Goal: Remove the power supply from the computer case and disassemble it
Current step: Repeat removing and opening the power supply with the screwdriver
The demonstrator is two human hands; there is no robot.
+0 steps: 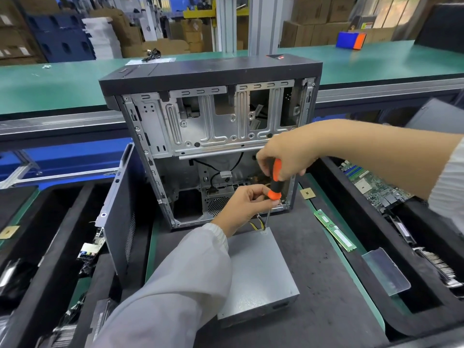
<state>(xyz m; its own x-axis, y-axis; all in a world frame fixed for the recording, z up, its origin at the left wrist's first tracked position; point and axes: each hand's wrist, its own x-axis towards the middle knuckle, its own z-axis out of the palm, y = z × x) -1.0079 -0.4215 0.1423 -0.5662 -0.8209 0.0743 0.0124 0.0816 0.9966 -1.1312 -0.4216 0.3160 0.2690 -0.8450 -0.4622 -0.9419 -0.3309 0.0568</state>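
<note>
right hand (283, 156) grips screwdriver (275, 179) handle, left hand (244, 203) pinches shaft; keep tip square on power supply (261, 277) corner screw

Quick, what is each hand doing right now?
Left hand: fingers pinch the screwdriver low on its handle.
Right hand: fingers grip the screwdriver's handle top.

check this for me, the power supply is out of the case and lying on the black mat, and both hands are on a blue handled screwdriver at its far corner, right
Not quite: the handle is orange and black, not blue. The head view shows the screwdriver held by the right hand at the top and the left hand lower down, its tip at the far corner of the power supply, which lies out of the computer case on the black mat.
</note>
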